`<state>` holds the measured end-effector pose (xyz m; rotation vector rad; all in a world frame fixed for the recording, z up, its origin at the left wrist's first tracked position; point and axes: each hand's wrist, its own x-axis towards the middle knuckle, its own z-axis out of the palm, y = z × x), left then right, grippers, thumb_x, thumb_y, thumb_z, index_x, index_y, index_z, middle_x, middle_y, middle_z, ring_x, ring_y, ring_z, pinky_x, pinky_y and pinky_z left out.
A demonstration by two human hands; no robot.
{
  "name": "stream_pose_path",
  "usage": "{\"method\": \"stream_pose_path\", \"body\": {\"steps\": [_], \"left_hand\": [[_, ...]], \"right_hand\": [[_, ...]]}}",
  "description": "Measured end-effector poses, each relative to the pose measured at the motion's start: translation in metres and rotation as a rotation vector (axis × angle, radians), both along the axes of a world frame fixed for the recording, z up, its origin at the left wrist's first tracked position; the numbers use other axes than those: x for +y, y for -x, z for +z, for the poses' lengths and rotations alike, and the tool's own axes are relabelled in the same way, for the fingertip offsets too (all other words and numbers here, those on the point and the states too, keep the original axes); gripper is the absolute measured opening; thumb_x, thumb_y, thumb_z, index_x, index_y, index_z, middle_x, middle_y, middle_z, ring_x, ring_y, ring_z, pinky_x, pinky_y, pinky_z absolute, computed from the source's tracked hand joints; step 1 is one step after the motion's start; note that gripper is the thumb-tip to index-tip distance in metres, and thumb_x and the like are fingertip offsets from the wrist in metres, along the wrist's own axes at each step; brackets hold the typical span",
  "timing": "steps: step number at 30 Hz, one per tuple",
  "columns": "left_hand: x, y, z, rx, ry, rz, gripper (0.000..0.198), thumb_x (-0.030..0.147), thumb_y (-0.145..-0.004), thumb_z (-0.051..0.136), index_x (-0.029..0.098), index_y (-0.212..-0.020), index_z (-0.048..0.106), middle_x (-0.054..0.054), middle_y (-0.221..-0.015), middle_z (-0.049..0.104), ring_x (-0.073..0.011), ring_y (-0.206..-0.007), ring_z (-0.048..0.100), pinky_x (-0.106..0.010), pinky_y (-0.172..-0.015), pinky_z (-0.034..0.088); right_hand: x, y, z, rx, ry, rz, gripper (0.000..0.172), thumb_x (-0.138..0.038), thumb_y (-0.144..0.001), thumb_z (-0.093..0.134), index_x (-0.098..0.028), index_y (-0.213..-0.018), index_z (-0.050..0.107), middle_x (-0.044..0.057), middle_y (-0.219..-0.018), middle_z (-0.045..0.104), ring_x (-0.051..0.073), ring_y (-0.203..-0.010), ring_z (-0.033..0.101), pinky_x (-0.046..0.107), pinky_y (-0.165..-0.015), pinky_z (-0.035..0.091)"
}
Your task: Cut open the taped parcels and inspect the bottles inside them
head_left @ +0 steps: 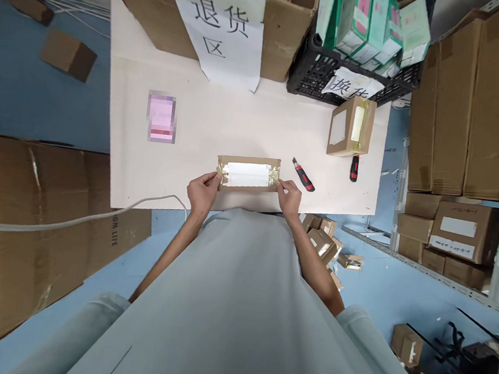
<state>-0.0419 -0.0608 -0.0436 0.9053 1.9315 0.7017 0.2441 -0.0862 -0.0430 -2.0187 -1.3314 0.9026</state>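
Observation:
A long brown cardboard parcel [248, 174] with a white label and shiny tape at both ends lies near the front edge of the pale table [203, 122]. My left hand [203, 191] grips its left end with fingers pinched on the taped flap. My right hand [289, 196] holds the right end the same way, fingertips closed on the tape. A red and black utility knife [303, 175] lies just right of the parcel, untouched.
A small taped brown box [351, 126] stands at the table's right, a second red-handled knife [354, 168] below it. At the back sit a big carton with a paper sign [227, 27] and a black crate [355, 73] of green boxes. Cartons stand left and right; small boxes lie on the blue floor.

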Motion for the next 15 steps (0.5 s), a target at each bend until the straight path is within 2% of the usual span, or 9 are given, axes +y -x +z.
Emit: {"method": "stream_pose_path", "body": {"steps": [4, 9, 12, 15], "left_hand": [[0.013, -0.022, 0.007, -0.031, -0.02, 0.008, 0.03, 0.041, -0.095, 0.079, 0.017, -0.112, 0.089, -0.008, -0.112, 0.09, -0.0276, -0.112, 0.085, -0.037, -0.107, 0.064], [0.021, -0.038, 0.005, 0.003, -0.012, 0.002, 0.027, 0.035, -0.096, 0.075, 0.016, -0.114, 0.084, -0.014, -0.118, 0.087, -0.0328, -0.117, 0.082, -0.048, -0.114, 0.062], [0.027, -0.059, 0.007, 0.139, -0.14, -0.021, 0.036, 0.03, -0.096, 0.073, 0.016, -0.129, 0.076, -0.02, -0.138, 0.078, -0.0386, -0.142, 0.07, -0.059, -0.131, 0.049], [0.041, -0.104, 0.013, 0.224, -0.352, -0.107, 0.043, 0.029, -0.097, 0.072, 0.019, -0.14, 0.071, -0.02, -0.152, 0.07, -0.0384, -0.157, 0.056, -0.061, -0.141, 0.036]], "right_hand": [[0.0, -0.019, 0.004, -0.021, -0.016, 0.004, 0.042, -0.051, -0.114, 0.063, -0.021, -0.114, 0.093, 0.009, -0.101, 0.082, 0.025, -0.095, 0.078, 0.038, -0.094, 0.06], [0.003, -0.042, -0.003, 0.047, 0.028, 0.081, 0.037, -0.05, -0.112, 0.066, -0.023, -0.109, 0.092, 0.009, -0.105, 0.086, 0.026, -0.096, 0.081, 0.038, -0.095, 0.063], [0.013, -0.064, -0.007, 0.112, 0.025, 0.1, 0.034, -0.05, -0.11, 0.069, -0.024, -0.109, 0.09, 0.01, -0.113, 0.089, 0.026, -0.1, 0.083, 0.039, -0.099, 0.065], [0.031, -0.11, -0.007, 0.118, -0.055, -0.009, 0.04, -0.055, -0.108, 0.069, -0.022, -0.118, 0.088, 0.013, -0.123, 0.088, 0.028, -0.106, 0.084, 0.042, -0.103, 0.065]]}}
